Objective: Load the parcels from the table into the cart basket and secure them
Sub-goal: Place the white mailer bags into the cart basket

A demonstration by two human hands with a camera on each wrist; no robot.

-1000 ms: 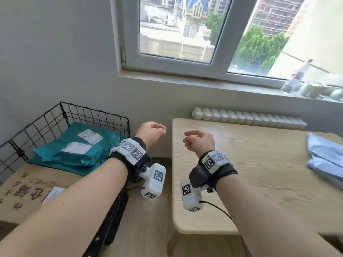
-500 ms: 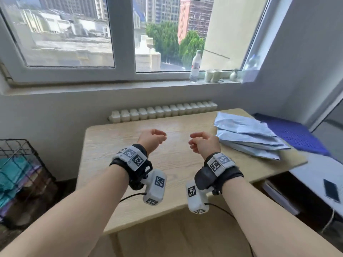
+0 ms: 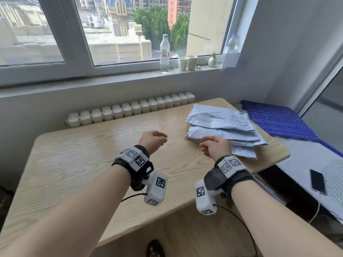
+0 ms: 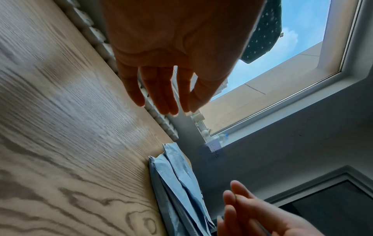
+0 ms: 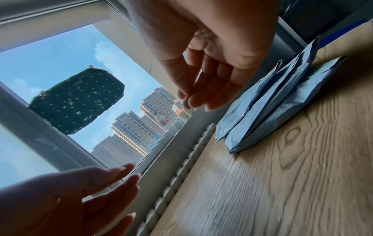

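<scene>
- Wooden table (image 3: 78, 164) under a big window, radiator (image 3: 130, 108) along the back edge, so that's the setup
- nearest to the camera: both forearms reaching out over the table, each with a wrist camera strapped on
- left hand (image 3: 153, 140) hovers above bare wood, holding nothing; the left wrist view shows its fingers (image 4: 161, 89) hanging down nearly straight and relaxed
- right hand (image 3: 215, 148) is empty too, fingers loosely curled, hanging just at the near left corner of the parcel stack and not touching it as far as I can tell
- the parcels (image 3: 222, 127) are pale blue poly mailers, stacked on the right end of the table, a bit fanned out. I count about four layers, could be off by one since they overlap
- my read on the step: this looks like the reach for the next pickup, nothing gripped yet
- next move probably calls for the right hand to slide under or pinch the edge of the top mailer, left hand helping steady it. They look floppy and slick, so grabbing several at once might let one slip out
- cart basket isn't in any of these views, so can't say what's loaded
- further off to the right: one purple perforated panel (image 3: 274, 119) and one phone (image 3: 318, 181) on a cable
- far back on the sill: two water bottles, the nearer one (image 3: 164, 52) in the middle, two paper cups (image 3: 187, 63), one tiny vase
</scene>
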